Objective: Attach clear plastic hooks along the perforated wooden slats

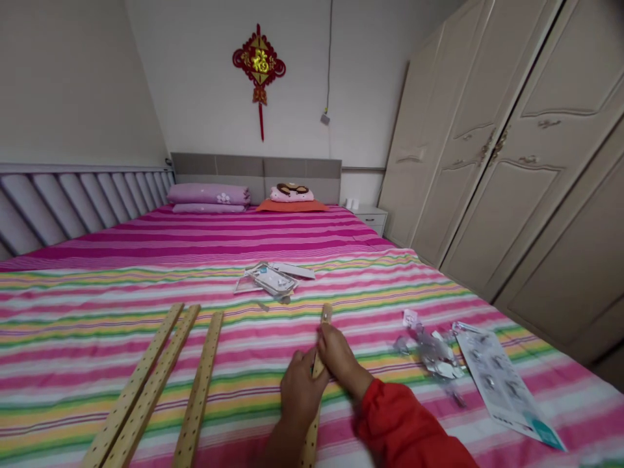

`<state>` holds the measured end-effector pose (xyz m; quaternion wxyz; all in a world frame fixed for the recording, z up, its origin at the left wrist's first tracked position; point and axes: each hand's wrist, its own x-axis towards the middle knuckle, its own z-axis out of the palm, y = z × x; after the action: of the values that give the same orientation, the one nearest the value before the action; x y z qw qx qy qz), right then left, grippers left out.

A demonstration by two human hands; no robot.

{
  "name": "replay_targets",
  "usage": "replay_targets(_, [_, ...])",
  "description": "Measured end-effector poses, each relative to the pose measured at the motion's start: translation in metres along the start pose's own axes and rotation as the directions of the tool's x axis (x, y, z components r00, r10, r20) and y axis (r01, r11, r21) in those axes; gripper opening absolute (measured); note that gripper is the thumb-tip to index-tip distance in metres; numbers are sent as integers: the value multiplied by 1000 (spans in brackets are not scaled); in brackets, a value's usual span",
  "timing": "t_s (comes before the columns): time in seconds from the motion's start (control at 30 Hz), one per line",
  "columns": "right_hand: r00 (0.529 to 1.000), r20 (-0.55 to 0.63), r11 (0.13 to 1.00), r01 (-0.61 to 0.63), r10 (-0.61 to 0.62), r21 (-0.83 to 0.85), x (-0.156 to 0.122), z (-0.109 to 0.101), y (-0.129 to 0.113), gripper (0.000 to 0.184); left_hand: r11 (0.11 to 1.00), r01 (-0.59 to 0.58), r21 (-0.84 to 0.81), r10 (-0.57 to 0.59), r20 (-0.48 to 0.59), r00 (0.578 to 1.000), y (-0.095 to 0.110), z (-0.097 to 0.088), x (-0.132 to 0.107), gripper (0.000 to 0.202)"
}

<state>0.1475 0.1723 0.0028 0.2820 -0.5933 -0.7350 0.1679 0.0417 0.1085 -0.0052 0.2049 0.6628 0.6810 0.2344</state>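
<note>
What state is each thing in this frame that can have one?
left hand, closed on held slat
right hand, gripping held slat farther up
three loose slats, flat on bed, untouched
clear wrappers, crumpled, on bed
printed sheet, lying flat
wardrobe doors, shut

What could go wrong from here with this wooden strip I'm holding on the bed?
The soft bed gives little support, so the wooden strip held by your left hand and right hand may wobble or slip. The small hardware bags lie loose nearby; a careless sweep could scatter parts into the bedding.
</note>
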Motion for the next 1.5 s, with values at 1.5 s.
replay_targets(1.5, [957,-287,990,1,-41,-138,-80,-82,39,29,993,58,-105,-67,-84,994,2,1,-2,30])
